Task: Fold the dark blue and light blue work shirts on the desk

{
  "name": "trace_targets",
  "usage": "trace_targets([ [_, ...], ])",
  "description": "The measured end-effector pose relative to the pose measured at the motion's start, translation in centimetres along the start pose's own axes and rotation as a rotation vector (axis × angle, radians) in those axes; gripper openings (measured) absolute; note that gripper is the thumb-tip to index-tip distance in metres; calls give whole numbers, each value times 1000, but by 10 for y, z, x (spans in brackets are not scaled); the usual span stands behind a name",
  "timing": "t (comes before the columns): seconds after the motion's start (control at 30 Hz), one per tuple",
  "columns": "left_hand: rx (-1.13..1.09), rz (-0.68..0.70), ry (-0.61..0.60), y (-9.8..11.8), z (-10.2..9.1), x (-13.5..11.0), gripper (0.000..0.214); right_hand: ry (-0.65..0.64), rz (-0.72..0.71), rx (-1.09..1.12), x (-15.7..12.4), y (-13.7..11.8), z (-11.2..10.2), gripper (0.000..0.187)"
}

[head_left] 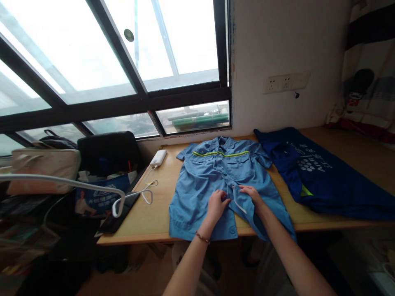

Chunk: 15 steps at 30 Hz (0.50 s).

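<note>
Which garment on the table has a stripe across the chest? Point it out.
The light-blue short-sleeved shirt, with a yellow-green chest stripe; the dark-blue garment beside it shows white print.

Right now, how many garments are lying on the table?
2: the light-blue shirt, spread at centre, and the dark-blue garment, to its right. More may be hidden underneath.

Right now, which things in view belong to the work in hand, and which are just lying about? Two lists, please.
In the work:
light blue shirt, spread out
left hand and right hand, both at its front opening
table beneath

Apparently lying about:
dark blue garment with white print
white device
beige bag
</note>
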<state>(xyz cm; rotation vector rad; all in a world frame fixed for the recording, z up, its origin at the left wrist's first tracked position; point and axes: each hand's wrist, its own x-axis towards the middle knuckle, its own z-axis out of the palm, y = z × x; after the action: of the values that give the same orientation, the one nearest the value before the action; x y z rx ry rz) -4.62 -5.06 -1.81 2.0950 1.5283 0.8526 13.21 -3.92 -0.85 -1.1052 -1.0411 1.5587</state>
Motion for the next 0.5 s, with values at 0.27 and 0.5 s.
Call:
trace_targets([
  [0.27, 20, 17, -117, 3, -10, 1, 8, -60, -164, -386, -7, 18, 21, 32],
  [0.5, -67, -88, -145, -1, -17, -1, 10, 298, -279, -688, -9, 30, 25, 35],
])
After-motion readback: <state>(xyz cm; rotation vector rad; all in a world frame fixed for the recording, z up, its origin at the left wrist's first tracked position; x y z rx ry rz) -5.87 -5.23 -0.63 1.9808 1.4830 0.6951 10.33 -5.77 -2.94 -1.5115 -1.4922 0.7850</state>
